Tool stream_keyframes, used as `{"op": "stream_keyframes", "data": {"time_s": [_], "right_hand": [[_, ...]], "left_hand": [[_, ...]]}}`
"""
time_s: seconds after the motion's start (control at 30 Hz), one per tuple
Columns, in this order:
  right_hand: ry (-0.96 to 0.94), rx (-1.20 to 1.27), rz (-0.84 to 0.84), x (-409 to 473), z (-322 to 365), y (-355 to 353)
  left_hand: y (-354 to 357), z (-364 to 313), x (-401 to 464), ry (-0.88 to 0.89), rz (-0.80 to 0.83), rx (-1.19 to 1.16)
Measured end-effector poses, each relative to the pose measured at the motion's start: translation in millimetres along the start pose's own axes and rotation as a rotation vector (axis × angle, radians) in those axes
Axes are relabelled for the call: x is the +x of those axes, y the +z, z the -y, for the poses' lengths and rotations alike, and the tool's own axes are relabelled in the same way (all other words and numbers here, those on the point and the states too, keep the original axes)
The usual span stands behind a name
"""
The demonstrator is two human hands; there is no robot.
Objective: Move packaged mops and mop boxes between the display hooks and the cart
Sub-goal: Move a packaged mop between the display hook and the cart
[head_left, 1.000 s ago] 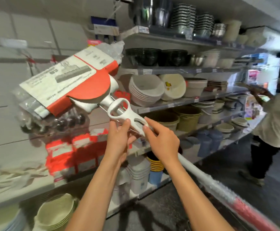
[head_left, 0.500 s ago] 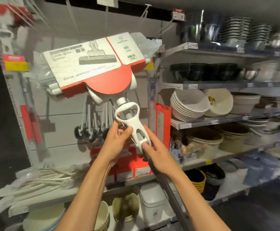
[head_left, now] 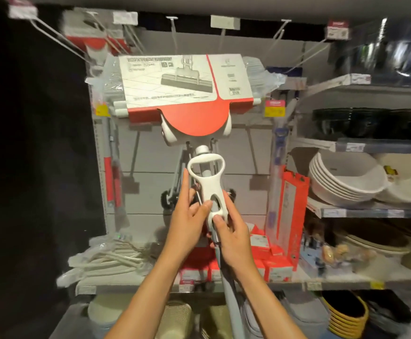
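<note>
Fingers of the left hand (head_left: 191, 221) and right hand (head_left: 232, 237) curl round the white lever (head_left: 208, 182) of a packaged mop (head_left: 187, 94), held upright before the pegboard. Its red-and-white card sleeve sits level with empty hooks (head_left: 175, 37) above. Red boxes (head_left: 270, 263) crowd the shelf (head_left: 126, 286) below; stacked bowls (head_left: 346, 177) fill the right.

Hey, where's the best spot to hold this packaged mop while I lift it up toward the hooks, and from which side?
Probably at the white wringer handle, from both sides, as the left hand and right hand do now. The packaged mop stands head-up, its wide boxed head top-heavy, so a grip high on the pole just under the head should steady it; the cardboard sleeve offers no firm hold.
</note>
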State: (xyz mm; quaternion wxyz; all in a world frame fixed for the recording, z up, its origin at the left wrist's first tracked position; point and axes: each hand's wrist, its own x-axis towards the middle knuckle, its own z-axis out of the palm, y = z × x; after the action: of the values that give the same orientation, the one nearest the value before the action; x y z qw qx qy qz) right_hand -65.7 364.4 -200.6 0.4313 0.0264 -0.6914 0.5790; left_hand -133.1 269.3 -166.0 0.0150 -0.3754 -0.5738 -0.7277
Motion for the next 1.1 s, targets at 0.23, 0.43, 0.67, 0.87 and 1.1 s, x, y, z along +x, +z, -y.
{"op": "stream_keyframes", "data": {"time_s": [0.23, 0.43, 0.67, 0.87, 1.1], "right_hand": [[-0.028, 0.087, 0.074, 33, 6, 32], [0.009, 0.177, 0.187, 50, 3, 63], [-0.019, 0.217, 0.282, 65, 1, 117], [-0.056, 0.234, 0.260, 82, 11, 186], [-0.164, 0.259, 0.152, 103, 37, 281]], "left_hand": [[-34, -17, 12, 0.091, -0.029, 0.230], [-67, -27, 22, 0.159, -0.095, 0.231], [-117, -34, 33, 0.200, -0.166, 0.183], [-179, -53, 56, 0.233, -0.157, 0.171], [-269, -89, 92, 0.268, -0.073, 0.209]]}}
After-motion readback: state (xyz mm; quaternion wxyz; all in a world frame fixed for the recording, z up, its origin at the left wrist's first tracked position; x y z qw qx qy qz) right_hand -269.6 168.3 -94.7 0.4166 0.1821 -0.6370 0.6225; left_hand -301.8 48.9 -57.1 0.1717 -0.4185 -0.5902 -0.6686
